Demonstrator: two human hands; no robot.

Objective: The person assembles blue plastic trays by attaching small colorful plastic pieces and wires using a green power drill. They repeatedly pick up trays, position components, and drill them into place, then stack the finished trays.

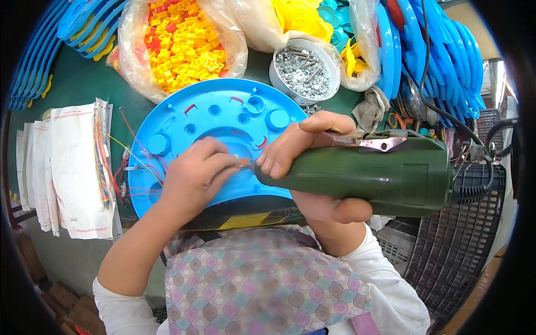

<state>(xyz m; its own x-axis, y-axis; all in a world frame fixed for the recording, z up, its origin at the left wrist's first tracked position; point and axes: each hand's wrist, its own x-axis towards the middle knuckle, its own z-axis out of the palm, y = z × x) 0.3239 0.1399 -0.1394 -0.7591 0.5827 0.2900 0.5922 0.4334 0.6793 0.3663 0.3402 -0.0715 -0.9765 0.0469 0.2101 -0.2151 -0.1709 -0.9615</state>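
A green electric screwdriver (368, 181) lies almost level in my right hand (293, 145), whose fingers wrap round its front part from above and below. Its narrow front end points left, over a curved blue plastic shell (184, 95) with round recesses and posts. Right at that tip, the fingers of my left hand (192, 173) are pinched together. What they pinch is hidden, though a small brassy bit shows beside them. Thin red and yellow wires (148, 162) with small connectors lie over the shell's left side. Small red pieces (237, 100) sit on the shell.
Behind the shell stand a bag of yellow and red star-shaped pieces (192, 58) and a white bowl (273, 78) of screws. Stacked blue shells (446, 61) fill the far right. White paper packets (81, 167) hang at left. A black cable (474, 134) runs from the screwdriver.
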